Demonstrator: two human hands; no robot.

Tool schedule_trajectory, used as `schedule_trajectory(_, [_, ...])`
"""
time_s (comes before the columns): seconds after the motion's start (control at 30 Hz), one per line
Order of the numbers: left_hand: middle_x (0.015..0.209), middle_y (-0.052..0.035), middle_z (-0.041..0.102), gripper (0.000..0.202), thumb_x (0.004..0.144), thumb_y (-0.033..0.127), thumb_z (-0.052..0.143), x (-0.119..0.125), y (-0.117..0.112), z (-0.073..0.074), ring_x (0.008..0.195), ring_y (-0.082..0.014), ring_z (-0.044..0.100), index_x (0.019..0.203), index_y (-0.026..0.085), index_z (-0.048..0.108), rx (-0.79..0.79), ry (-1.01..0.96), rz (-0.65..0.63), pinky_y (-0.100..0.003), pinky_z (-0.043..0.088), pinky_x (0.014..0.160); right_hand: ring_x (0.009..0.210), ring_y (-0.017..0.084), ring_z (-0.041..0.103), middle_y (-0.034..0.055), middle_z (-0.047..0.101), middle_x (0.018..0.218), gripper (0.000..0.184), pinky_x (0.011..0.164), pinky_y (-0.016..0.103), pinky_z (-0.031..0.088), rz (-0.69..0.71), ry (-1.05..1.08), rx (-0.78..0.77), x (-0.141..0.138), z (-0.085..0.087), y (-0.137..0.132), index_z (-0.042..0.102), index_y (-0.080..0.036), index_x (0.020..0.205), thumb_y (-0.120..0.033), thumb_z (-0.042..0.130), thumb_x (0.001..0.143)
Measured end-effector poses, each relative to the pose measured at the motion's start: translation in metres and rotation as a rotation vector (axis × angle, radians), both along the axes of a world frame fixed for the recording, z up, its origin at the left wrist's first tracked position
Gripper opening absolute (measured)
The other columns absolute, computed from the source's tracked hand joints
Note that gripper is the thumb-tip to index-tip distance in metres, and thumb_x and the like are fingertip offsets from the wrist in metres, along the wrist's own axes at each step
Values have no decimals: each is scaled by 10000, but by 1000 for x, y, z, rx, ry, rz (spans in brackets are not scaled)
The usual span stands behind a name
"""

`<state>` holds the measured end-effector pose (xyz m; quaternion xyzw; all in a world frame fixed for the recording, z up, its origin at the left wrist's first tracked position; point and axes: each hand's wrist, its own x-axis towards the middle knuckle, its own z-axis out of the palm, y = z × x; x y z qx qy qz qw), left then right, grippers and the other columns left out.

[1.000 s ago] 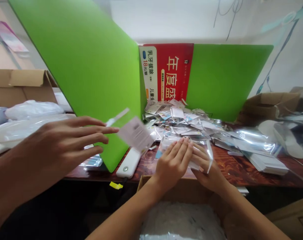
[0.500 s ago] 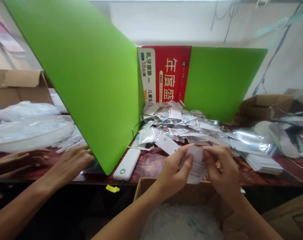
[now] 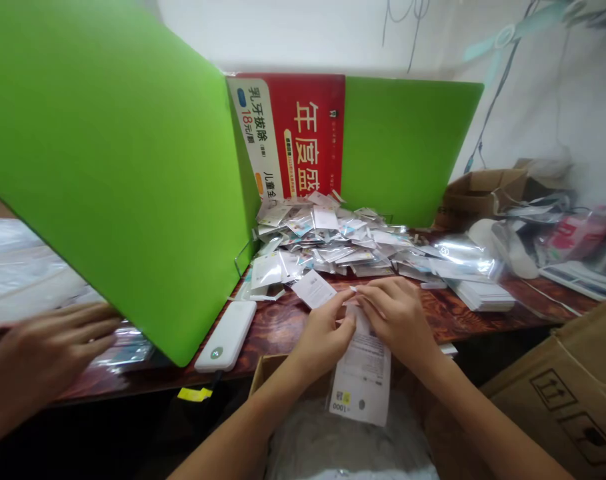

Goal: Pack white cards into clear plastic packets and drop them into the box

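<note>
A white printed card (image 3: 361, 380), apparently in a clear plastic sleeve, hangs from my fingers over an open carton (image 3: 265, 367). My left hand (image 3: 325, 337) is closed, pinching the card's upper end. Beside it my right hand (image 3: 395, 317) is also closed, its fingertips meeting the left ones at that same end, where a small white edge sticks up. Clear plastic packaging (image 3: 347, 433) lies inside the carton below. Just beyond my hands are another printed card (image 3: 313, 289) and a heap of bagged cards (image 3: 323, 247).
A green panel (image 3: 183, 200) stands at left, and a red sign (image 3: 317, 133) with green behind the heap. A white power bank (image 3: 227, 337) lies near the table edge. At right are a card stack (image 3: 485, 295) and carton (image 3: 557, 393). Another person's hand (image 3: 57, 360) is at left.
The view has turned right. The card has swung from upright between my hands to hanging below them, and my hands have come together at its upper end. The other person's hand has moved.
</note>
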<state>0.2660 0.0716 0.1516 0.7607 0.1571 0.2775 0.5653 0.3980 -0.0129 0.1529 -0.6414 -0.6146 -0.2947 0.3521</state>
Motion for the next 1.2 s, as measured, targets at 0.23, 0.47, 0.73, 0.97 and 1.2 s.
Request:
schedule_trajectory(0.23, [675,9,598,433,757,89,432,-4,-1,-5,566,-124,483,1136,165,627,362,173,74,-232,330,549,763,219,515,70,621,777,152,697,333,338,-36,-205,-130,-2,-10,9,614,-159,770,-121,500,863])
schedule_trajectory(0.47, [767,-21,660,442,801,130,433,-6,6,-7,624,-141,546,1209,163,600,401,175,97,-235,368,582,743,213,506,67,560,745,156,688,318,379,25,-30,-74,4,-17,22,568,-163,738,-146,472,861])
schedule_trajectory(0.73, [780,-40,678,466,808,173,477,-12,8,-5,637,-143,565,1260,132,582,284,125,108,-239,417,593,741,202,519,49,564,740,114,706,325,398,70,366,-1,21,-15,26,560,-185,699,-229,498,784])
schedule_trajectory(0.97, [821,-57,676,414,783,334,584,-17,35,1,661,-172,625,1157,155,581,-246,-210,351,-256,490,558,581,137,470,-27,504,610,167,599,280,417,-77,1253,497,56,-12,18,507,-197,667,-357,511,714])
schedule_trajectory(1.2, [731,-6,635,418,707,361,678,-17,51,-4,636,-163,624,1063,167,573,-420,-352,493,-245,486,543,725,155,590,17,662,757,164,677,262,464,752,771,-698,3,18,-6,690,-196,752,-317,602,818])
